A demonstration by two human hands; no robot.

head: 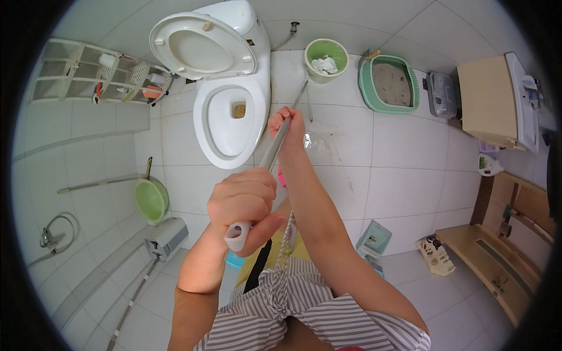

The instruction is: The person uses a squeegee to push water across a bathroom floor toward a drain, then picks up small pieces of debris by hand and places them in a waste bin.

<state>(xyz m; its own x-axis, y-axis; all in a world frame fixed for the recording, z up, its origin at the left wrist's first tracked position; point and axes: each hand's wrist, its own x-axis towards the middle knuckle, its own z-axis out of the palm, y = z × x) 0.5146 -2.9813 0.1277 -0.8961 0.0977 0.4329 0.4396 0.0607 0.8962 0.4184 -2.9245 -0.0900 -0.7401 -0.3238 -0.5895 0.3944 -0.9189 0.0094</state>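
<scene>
My left hand (241,206) is wrapped around the top of a long metal pole (275,147), just below its white hollow end cap (237,237). Farther down the shaft, my right hand (287,125) grips the same pole. The pole slants away from me, and its far end reaches the floor beside a green waste bin (326,59). A thin bar (310,103) lies at that far end; its kind is hard to make out. Close to it, a shiny wet patch (312,140) and brownish streaks mark the white tiles. White crumpled paper (325,65) sits in the bin.
Left of the pole stands a white toilet (230,118), lid raised. A green litter tray (390,83) is by the back wall, and a wooden cabinet door (491,259) juts out at right. A green basin (151,200) and a grey mop bucket (167,239) line the left wall.
</scene>
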